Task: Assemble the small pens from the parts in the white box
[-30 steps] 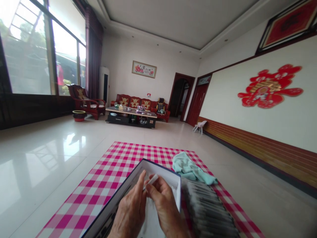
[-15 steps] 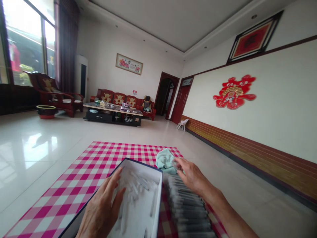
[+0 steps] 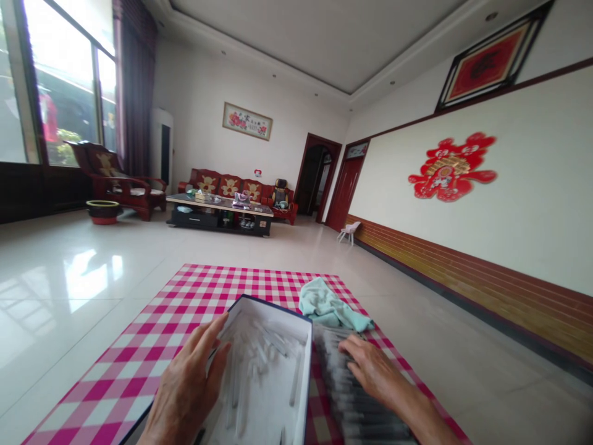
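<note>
- Head view, nearest: the left hand (image 3: 185,380) is over the left side of the box, its thumb held apart from the other fingers, with nothing seen between them; whether it touches the rim cannot be told.
- The right hand (image 3: 373,368) is over the dark stack, fingers bent downward; blur makes it impossible to tell whether they are clamped on a piece.
- Between the hands sits the white box (image 3: 280,316) with a dark blue rim, its left wall partly hidden by the left hand.
- Inside it, slim pale pieces (image 3: 260,358) lie loose at different angles, some long, some short.
- Just right of the box is the stack of slim dark pieces (image 3: 345,395), lying side by side with paler ends toward the box; detail is blurred.
- Just beyond the stack, a crumpled mint-green towel (image 3: 328,307) lies near the far right corner of the box.
- Under all these spreads a pink-and-white checkered cloth (image 3: 148,346).
- Farther off, a red-and-black pot (image 3: 102,214) stands on the glossy tiled floor (image 3: 139,247), before a wooden armchair (image 3: 111,176).
- Farthest, a red sofa (image 3: 197,176) stands below a framed picture (image 3: 248,121).
</note>
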Available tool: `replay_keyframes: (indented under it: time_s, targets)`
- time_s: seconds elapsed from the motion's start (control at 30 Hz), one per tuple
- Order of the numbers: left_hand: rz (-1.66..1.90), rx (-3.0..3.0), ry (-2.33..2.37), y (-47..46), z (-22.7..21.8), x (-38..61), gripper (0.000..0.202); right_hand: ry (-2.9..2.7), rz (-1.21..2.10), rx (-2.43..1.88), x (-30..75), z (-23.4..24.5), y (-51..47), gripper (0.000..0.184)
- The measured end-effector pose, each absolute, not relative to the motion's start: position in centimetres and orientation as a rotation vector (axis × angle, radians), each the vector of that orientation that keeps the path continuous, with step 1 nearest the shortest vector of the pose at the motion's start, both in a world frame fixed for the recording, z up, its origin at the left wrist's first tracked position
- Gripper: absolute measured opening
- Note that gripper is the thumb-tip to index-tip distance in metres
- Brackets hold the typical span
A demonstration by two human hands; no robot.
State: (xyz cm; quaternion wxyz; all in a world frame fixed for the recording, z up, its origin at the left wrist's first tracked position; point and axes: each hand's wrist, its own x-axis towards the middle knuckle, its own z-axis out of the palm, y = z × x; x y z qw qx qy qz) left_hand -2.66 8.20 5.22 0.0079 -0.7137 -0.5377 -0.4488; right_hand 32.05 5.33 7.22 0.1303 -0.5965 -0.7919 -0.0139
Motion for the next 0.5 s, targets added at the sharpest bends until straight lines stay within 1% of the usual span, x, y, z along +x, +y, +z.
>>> replay_keyframes:
  time_s: [0.13, 0.3, 0.4, 0.5]
  targets:
    - [-1.406, -2.244, -1.679, 8.2, 5.2, -2.6, 0.036, -2.288, -0.043, -1.733, 32.1, 7.5, 5.1, 0.032]
    - [-1.428, -2.270, -1.623, 8.3, 5.1, -2.6, 0.036, -2.357, -0.049, -1.602, 29.1, 9.6, 5.4, 0.029]
    - [-1.424, -2.283, -1.608, 8.4, 4.9, -2.6, 0.036, -2.528, 0.081, -1.467, 25.4, 10.0, 6.7, 0.029]
    - [-1.428, -2.283, -1.601, 8.5, 4.7, -2.5, 0.035, -2.732, 0.296, -1.542, 22.2, 8.9, 8.5, 0.035]
